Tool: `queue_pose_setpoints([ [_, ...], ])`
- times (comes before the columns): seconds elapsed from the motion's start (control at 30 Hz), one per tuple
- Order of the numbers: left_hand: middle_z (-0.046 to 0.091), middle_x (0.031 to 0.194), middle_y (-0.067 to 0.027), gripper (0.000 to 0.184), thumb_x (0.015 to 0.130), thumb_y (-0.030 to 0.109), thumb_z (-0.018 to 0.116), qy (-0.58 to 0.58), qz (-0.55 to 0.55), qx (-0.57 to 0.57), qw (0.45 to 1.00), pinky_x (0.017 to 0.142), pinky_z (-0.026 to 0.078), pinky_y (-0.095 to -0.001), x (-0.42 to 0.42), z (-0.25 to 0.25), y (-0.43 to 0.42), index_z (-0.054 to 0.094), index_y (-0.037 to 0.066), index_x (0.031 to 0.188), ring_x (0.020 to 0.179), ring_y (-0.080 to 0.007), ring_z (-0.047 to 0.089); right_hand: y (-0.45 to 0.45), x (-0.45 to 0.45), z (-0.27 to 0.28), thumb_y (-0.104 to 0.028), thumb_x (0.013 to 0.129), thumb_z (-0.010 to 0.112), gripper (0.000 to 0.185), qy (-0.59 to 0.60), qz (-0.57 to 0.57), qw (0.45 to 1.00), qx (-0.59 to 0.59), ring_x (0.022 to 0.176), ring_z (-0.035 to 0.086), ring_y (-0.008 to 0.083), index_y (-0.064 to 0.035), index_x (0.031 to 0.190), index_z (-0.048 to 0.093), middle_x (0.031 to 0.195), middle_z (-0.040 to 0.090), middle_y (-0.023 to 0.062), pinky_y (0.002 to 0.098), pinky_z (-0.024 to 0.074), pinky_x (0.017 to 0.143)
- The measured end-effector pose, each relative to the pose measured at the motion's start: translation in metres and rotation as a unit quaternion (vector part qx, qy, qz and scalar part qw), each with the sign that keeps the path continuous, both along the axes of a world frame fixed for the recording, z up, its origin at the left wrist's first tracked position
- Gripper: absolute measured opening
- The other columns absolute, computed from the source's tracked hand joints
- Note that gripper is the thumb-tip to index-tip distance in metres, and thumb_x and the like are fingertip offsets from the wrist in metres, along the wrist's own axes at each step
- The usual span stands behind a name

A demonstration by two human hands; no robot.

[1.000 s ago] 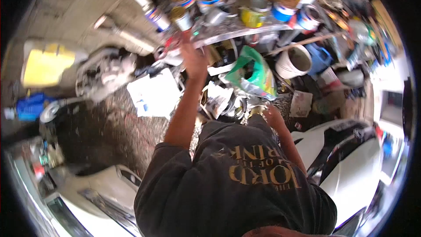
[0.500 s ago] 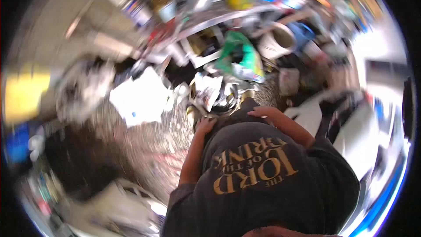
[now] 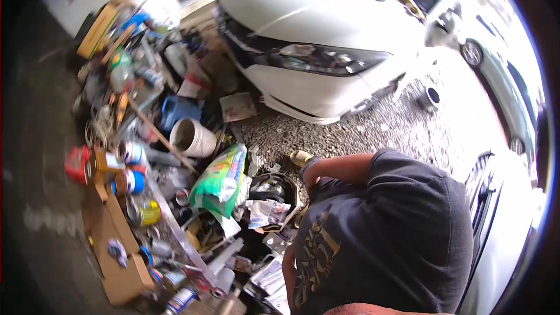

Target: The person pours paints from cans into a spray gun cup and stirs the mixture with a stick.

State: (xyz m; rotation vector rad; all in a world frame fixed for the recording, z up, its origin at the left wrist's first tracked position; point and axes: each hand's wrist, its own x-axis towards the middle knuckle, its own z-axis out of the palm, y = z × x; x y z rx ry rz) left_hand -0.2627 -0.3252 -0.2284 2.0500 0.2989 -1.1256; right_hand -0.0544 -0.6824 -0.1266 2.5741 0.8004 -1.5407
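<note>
My right arm is bent across my dark T-shirt (image 3: 402,210). My right hand (image 3: 312,176) is low against my body, its fingers too blurred and hidden to read. A yellowish shoe tip (image 3: 300,157) shows just past it. Of my left arm only a strip of forearm (image 3: 288,274) is visible at the shirt's edge; the hand is out of sight. Closest to both is an open container (image 3: 294,198) with dark items and a clear plastic packet (image 3: 267,212) in it. Beside that lies a green and white plastic bag (image 3: 219,181).
A dirty white bucket (image 3: 201,140) and a blue jug (image 3: 178,111) stand among piled clutter. Tins, bottles and a cardboard box (image 3: 111,251) line a shelf at left. A white car (image 3: 303,17) stands ahead on gravel (image 3: 274,137); another white vehicle (image 3: 501,227) is at right.
My view has swung to the right, bringing the white car's front into sight. Both hands showed at my front before; now the left is hidden and the right is partly covered.
</note>
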Motion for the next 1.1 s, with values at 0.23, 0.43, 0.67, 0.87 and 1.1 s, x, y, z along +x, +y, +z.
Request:
queue_pose_setpoints([
  [0.23,0.067,0.119,-0.0222,0.053,0.098,0.043,0.051,0.029,-0.164,0.02,0.986,0.096,0.045,-0.0492,0.051,0.022,0.001,0.062,0.001,0.129,0.113,-0.0408,0.062,-0.137,-0.096,-0.029,-0.056,0.096,0.055,0.061,0.005,-0.245,0.939,0.242,0.107,0.067,0.0384,-0.0012,0.118,0.07,0.108,0.073,0.021,0.046,0.0504,0.097],
  [0.43,0.071,0.112,-0.0215,0.05,0.099,0.04,0.051,0.034,-0.25,0.048,0.966,0.091,0.048,-0.0474,0.114,0.06,-0.045,0.064,-0.001,0.125,0.107,-0.0378,0.066,-0.282,-0.108,0.068,-0.044,0.094,0.066,0.045,0.056,-0.577,0.807,0.109,0.08,0.074,0.0274,-0.0058,0.116,0.07,0.098,0.075,0.0161,0.0437,0.0591,0.071],
  [0.67,0.073,0.092,-0.0197,0.054,0.1,0.046,0.047,-0.131,-0.042,0.066,0.988,0.081,0.049,-0.0464,0.162,0.032,-0.137,0.071,-0.002,0.098,0.091,-0.0338,0.069,-0.61,-0.035,0.16,-0.015,0.088,0.064,0.015,-0.523,-0.571,0.632,0.035,0.09,0.065,0.0344,-0.0041,0.096,0.069,0.094,0.068,0.023,0.0414,0.0517,0.078],
  [0.87,0.071,0.096,-0.0203,0.055,0.101,0.048,0.048,-0.207,-0.121,0.217,0.946,0.084,0.049,-0.0482,0.169,0.022,-0.259,0.069,-0.003,0.098,0.091,-0.0327,0.066,-0.94,0.093,0.145,-0.007,0.089,0.065,0.044,-0.682,-0.568,0.456,0.062,0.129,0.051,0.0387,0.0029,0.129,0.051,0.128,0.057,0.0286,0.0426,0.0393,0.112],
  [1.1,0.068,0.104,-0.0204,0.044,0.102,0.038,0.05,-0.141,-0.116,0.155,0.971,0.089,0.049,-0.0444,0.208,0.062,-0.384,0.067,-0.002,0.106,0.098,-0.0292,0.065,-0.975,0.143,0.267,-0.02,0.093,0.052,0.024,-0.64,-0.573,0.485,-0.161,0.114,0.06,0.0387,-0.0083,0.11,0.064,0.115,0.062,0.021,0.0503,0.0527,0.092],
])
